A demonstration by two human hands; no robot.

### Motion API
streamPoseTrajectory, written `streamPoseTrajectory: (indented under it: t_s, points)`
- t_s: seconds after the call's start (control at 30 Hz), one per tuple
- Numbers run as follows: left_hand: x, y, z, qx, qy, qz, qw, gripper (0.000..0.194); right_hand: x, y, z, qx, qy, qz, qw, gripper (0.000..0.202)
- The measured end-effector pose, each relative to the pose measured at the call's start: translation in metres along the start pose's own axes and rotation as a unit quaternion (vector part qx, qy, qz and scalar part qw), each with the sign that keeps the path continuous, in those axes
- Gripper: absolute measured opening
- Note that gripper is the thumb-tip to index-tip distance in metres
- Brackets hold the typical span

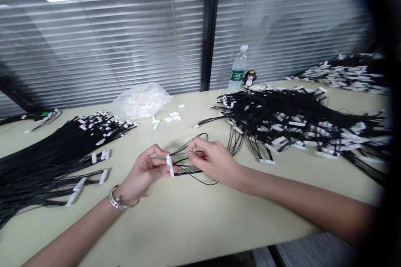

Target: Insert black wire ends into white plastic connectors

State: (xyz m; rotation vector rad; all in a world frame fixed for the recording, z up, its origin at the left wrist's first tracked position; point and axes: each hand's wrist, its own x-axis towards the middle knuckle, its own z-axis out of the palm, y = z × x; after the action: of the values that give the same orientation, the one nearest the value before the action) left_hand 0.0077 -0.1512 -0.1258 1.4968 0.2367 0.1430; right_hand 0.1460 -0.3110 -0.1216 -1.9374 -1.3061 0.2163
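Between the thumb and fingers of my left hand [152, 169] is a long white connector [170, 165], held upright above the table. Thin black wires [188, 170] run out of its right side and loop toward my right hand [213, 160]. The thumb and forefinger of that hand pinch together on a black wire just right of the connector. Its far end is hidden behind the fingers. A silver bracelet [116, 201] circles my left wrist.
Wire bundles with white connectors lie left [46, 158] and right [282, 112], another pile [344, 73] far right. At the back are a clear plastic bag [140, 101] of white pieces, loose white pieces [173, 117], a water bottle [238, 69] and a penguin figurine [249, 79].
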Motion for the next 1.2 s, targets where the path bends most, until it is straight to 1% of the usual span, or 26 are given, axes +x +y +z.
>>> streamPoseTrajectory:
  t_s: [0.13, 0.3, 0.5, 0.9, 1.0, 1.1, 1.2]
  points:
    - [0.0, 0.001, 0.001, 0.006, 0.001, -0.005, 1.0, 0.022, -0.001, 0.0, 0.001, 0.013, 0.002, -0.002, 1.0, 0.003]
    - [0.001, 0.0, 0.0, 0.007, 0.007, -0.002, 1.0, 0.024, 0.001, 0.0, 0.003, 0.017, 0.033, -0.012, 0.999, 0.004]
    - [0.001, -0.001, -0.001, -0.007, 0.003, 0.0, 1.0, 0.023, 0.002, -0.002, 0.001, 0.069, 0.0, 0.024, 0.997, 0.005]
    - [0.0, -0.001, 0.001, 0.013, 0.002, 0.006, 1.0, 0.022, 0.0, 0.003, 0.005, 0.099, -0.02, 0.014, 0.995, 0.012]
    - [0.0, 0.0, 0.001, 0.018, 0.005, 0.014, 1.0, 0.022, 0.0, 0.002, 0.005, 0.066, -0.009, -0.016, 0.998, 0.012]
    - [-0.001, -0.001, 0.003, 0.037, 0.001, 0.014, 0.999, 0.021, 0.0, 0.001, 0.006, -0.007, 0.024, -0.075, 0.997, 0.01]
    - [-0.002, -0.003, 0.005, 0.059, -0.003, 0.012, 0.998, 0.018, -0.002, 0.0, 0.01, -0.054, 0.043, -0.136, 0.988, 0.013]
